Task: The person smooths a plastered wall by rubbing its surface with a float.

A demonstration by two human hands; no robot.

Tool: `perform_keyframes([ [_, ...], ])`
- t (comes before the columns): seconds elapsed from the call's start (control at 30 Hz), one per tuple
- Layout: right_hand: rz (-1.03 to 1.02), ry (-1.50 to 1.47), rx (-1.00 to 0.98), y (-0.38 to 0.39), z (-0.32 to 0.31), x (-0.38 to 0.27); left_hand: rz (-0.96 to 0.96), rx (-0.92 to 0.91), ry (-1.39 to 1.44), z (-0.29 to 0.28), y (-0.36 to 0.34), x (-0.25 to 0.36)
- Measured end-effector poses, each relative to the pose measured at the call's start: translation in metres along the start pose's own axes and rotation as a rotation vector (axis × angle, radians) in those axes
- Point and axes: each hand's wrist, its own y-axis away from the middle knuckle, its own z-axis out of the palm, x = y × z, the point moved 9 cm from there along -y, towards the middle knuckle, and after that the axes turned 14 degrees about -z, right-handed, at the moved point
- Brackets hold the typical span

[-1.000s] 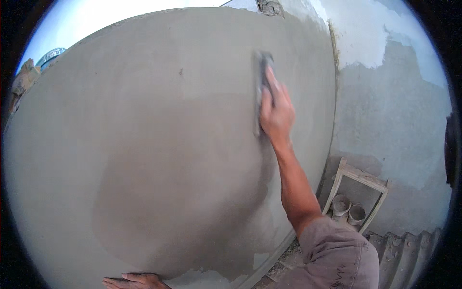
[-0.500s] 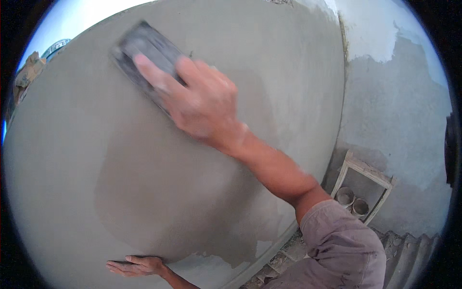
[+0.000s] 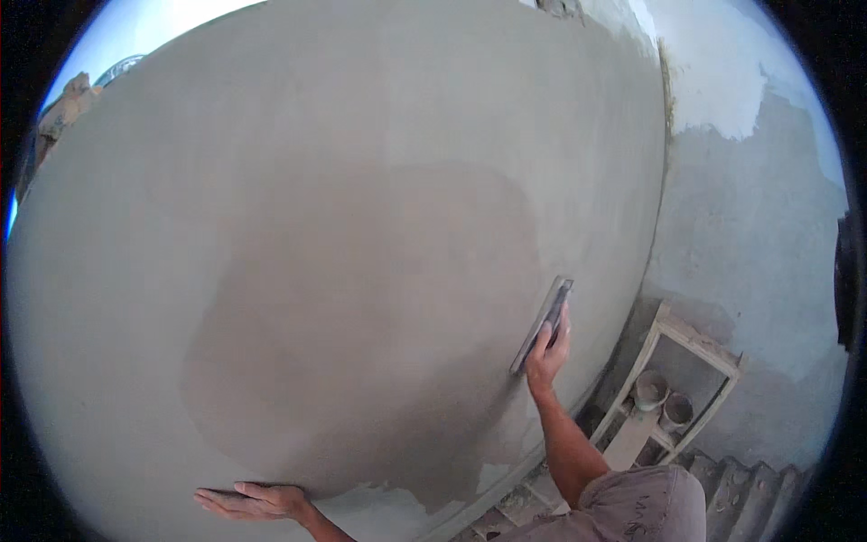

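In front of me is a grey plastered wall (image 3: 307, 117) with a large darker, damp-looking patch (image 3: 379, 298) across its middle. My right hand (image 3: 549, 354) grips a plastering float (image 3: 544, 323), a flat rectangular tool seen nearly edge-on. It is at the right edge of the dark patch, tilted with its upper end to the right; whether its whole face touches the wall I cannot tell. Low on the left, my left hand (image 3: 256, 501) lies against the wall below the patch, fingers stretched out to the left and holding nothing.
At the right a second wall (image 3: 722, 217) meets this one in a corner. Below it a pale wooden frame (image 3: 695, 336) leans, with two round containers (image 3: 650, 390) within its outline. Stair-like ridges (image 3: 741, 492) lie at lower right. Rubble (image 3: 68, 113) sits at the upper left.
My right hand has swept the float from the upper left of the wall down to the right side, and the right arm has drawn in. My left hand has stayed nearly in place.
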Motion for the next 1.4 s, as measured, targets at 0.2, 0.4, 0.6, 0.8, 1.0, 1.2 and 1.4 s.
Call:
perform_keyframes([
  [0.2,-0.509,-0.220,-0.149,-0.148,0.067,-0.193,0.001,-0.001,0.003,0.002,-0.002,0.004],
  [0.4,-0.659,-0.169,0.045,-0.295,0.109,-0.322,0.011,0.017,0.022,0.001,-0.002,0.005],
  [0.6,-0.475,-0.087,0.054,-0.259,0.090,-0.231,0.006,0.010,0.005,0.003,-0.001,0.000],
  [0.8,-0.174,-0.005,-0.045,-0.094,0.035,-0.048,0.019,-0.012,0.031,0.002,-0.002,0.005],
  [1.0,-0.083,-0.194,-0.060,-0.003,0.018,-0.056,-0.031,-0.031,0.036,0.003,-0.003,0.008],
  [1.2,-0.692,-0.334,-0.031,-0.167,0.070,-0.295,-0.053,-0.041,0.028,0.001,-0.004,0.005],
  [1.4,-0.721,-0.180,-0.114,-0.242,0.123,-0.384,-0.003,-0.017,0.042,0.005,-0.001,0.001],
])
